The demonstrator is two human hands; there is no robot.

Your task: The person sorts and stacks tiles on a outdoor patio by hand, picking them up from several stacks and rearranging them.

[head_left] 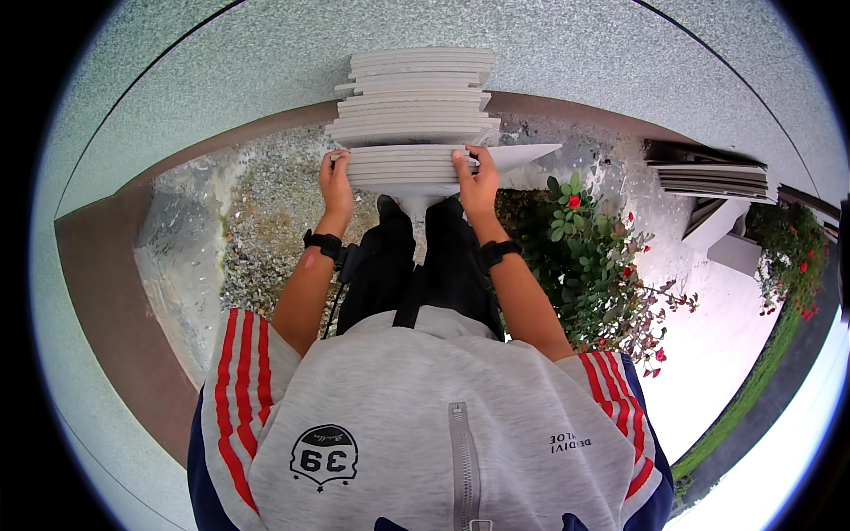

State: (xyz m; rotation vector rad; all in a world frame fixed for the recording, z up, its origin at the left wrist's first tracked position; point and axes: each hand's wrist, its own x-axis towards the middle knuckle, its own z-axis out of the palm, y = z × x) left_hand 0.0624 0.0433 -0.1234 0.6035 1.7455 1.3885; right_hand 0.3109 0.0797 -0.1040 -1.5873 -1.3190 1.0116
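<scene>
Grey zip-front top (398,380); red-striped short sleeves (241,380); black wrist straps (502,253); black trousers (459,274)

Beyond the fingers (479,153) we see a speckled grey-green wall (248,84) with a brown band (257,140) along its foot. Gravelly ground (266,234) lies to their left; to their right we find a red-flowered bush (580,243), pale paving (704,350) in bright daylight and green grass (744,394).

Looks matt on the slabs (403,166), rough and grainy on the wall (257,66). Shows heathered cloth in the shirt (381,380), metal-like sheen in the zip (465,465), coarse stone in the gravel (266,199).
</scene>
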